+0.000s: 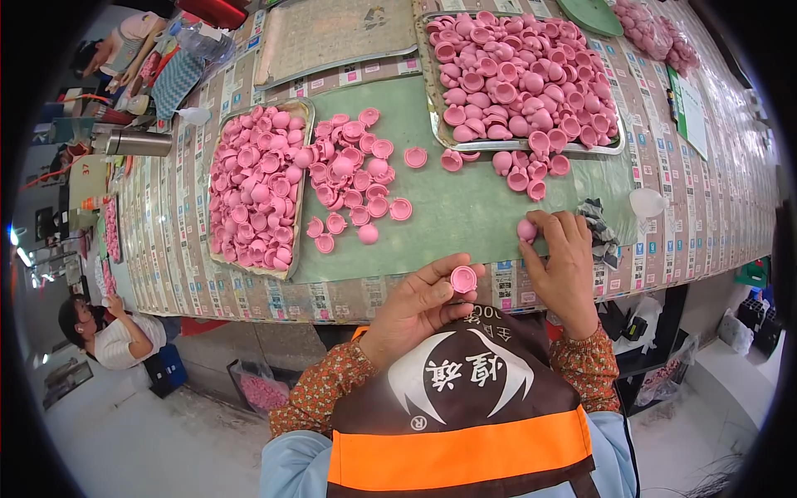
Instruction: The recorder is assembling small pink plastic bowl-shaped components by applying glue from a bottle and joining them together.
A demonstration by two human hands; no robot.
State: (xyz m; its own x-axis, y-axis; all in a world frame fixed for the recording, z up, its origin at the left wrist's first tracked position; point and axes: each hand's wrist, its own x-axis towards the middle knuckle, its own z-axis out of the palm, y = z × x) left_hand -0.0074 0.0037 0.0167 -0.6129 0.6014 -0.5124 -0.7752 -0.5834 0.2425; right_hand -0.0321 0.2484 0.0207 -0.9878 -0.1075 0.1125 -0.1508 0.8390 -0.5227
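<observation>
My left hand [422,305] is closed at the table's front edge, pinching a small pink cup-shaped piece [463,279] with its hollow side up. Farther right, my right hand [563,264] has thumb and fingertips closed on another pink piece [526,230], its rounded side showing, just above the green mat [448,216]. Loose pink pieces [353,178] lie on the mat left of centre, some hollow side up, some domed. A smaller group [529,176] spills out below the right tray.
Pink pieces heap in a left tray [309,137] and a far right metal tray [618,148]. A bare tray [340,37] lies at the back. Beside my right hand is a crumpled dark cloth [599,232]; a steel flask [139,143] lies far left. Two people work at left.
</observation>
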